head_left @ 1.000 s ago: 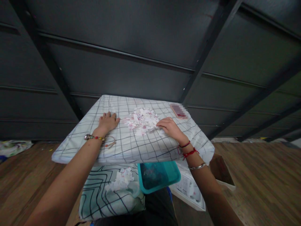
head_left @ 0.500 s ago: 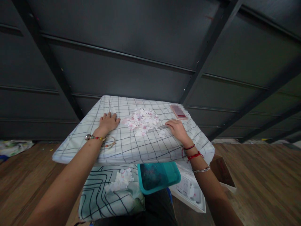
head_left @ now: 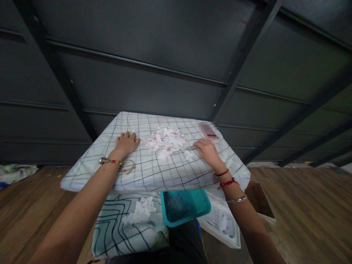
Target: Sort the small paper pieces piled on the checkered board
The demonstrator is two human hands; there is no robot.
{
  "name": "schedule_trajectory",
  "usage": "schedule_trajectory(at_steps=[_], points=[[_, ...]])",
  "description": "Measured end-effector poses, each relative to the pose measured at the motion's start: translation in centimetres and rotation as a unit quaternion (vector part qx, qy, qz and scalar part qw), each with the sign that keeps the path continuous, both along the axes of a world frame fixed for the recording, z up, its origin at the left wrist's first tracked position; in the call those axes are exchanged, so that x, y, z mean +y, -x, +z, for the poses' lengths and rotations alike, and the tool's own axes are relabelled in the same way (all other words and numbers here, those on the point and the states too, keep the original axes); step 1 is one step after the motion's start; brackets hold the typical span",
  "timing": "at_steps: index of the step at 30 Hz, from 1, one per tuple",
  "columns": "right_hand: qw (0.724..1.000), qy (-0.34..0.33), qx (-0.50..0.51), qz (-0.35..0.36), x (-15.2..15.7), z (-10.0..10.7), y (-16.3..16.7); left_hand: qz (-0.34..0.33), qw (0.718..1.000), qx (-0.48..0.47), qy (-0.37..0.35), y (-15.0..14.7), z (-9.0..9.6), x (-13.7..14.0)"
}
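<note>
My left hand [head_left: 126, 143] lies flat on a checked cloth [head_left: 176, 174], its fingers spread and holding nothing. To its right is a loose heap of small white paper pieces [head_left: 167, 141], some with pinkish marks. From the right side of the heap, my right hand [head_left: 208, 151] pinches a thin pair of tweezers [head_left: 189, 148], whose tips point left at the heap's edge. A single small piece [head_left: 189, 155] rests just below the tweezers. Whether the tips grip a piece is too small to tell.
A phone [head_left: 208, 131] lies at the cloth's far right. Below the table edge are a teal tub [head_left: 202, 203], more paper pieces [head_left: 143, 211] on a folded cloth [head_left: 110, 234], and a white box [head_left: 231, 240]. A brown-lined box [head_left: 260, 200] stands on the floor. Dark panels [head_left: 143, 88] rise behind.
The tweezers' tips have shifted slightly left, to the heap's lower right edge. My left hand stays flat in place.
</note>
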State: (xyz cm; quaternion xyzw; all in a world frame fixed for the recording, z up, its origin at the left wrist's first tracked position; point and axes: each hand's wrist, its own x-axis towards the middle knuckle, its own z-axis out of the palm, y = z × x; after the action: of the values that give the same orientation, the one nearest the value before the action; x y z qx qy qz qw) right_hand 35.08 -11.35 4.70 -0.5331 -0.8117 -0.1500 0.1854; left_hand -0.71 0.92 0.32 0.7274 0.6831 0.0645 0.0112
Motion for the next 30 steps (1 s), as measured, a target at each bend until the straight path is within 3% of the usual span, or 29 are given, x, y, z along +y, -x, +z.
schedule_trajectory(at_steps=[15,25,30], points=[[0.999,0.029,-0.007,-0.024,-1.6,-0.3,-0.8,-0.001,1.0,0.002,0.005,-0.2,0.5,-0.5],[0.993,0.04,-0.045,-0.1,-2.9,-0.1,-1.5,-0.002,1.0,0.006,-0.003,-0.1,0.4,-0.4],[0.996,0.045,-0.033,-0.068,-3.8,0.0,-1.4,0.0,1.0,0.006,0.001,-0.1,0.3,-0.4]])
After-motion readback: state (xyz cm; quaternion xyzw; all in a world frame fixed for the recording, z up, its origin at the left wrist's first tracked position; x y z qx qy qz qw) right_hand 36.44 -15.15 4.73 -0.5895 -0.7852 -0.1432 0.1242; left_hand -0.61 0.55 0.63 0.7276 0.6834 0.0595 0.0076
